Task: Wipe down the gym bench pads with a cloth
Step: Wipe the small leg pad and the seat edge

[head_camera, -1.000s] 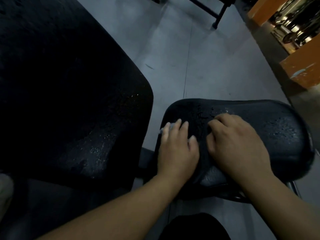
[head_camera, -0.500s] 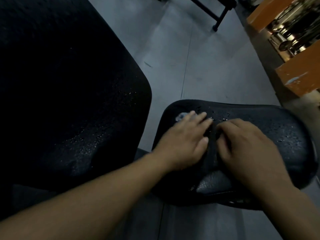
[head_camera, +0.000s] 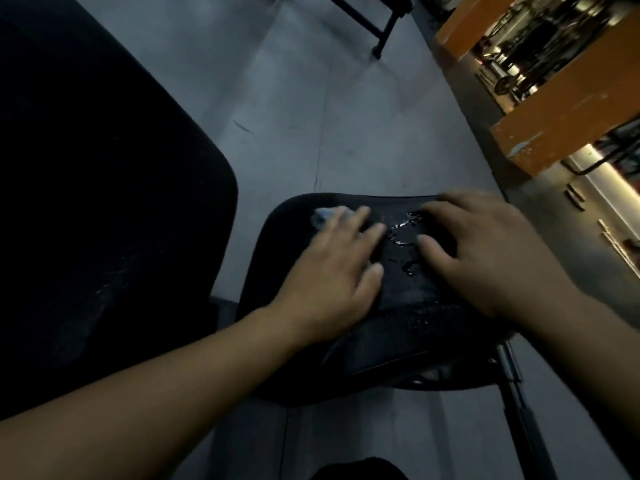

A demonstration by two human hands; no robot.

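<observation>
At the left stands a large black pad [head_camera: 104, 202]. Just beside it lies the smaller seat pad [head_camera: 398, 344], wet with drops [head_camera: 403, 233]. The left hand [head_camera: 332, 271] lies flat on this pad, its fingers [head_camera: 360, 216] spread over a pale cloth [head_camera: 323, 216] near the far left edge. The right hand [head_camera: 491, 251] presses the pad, fingers loosely spread, holding nothing. Grey floor [head_camera: 363, 133] lies behind.
</observation>
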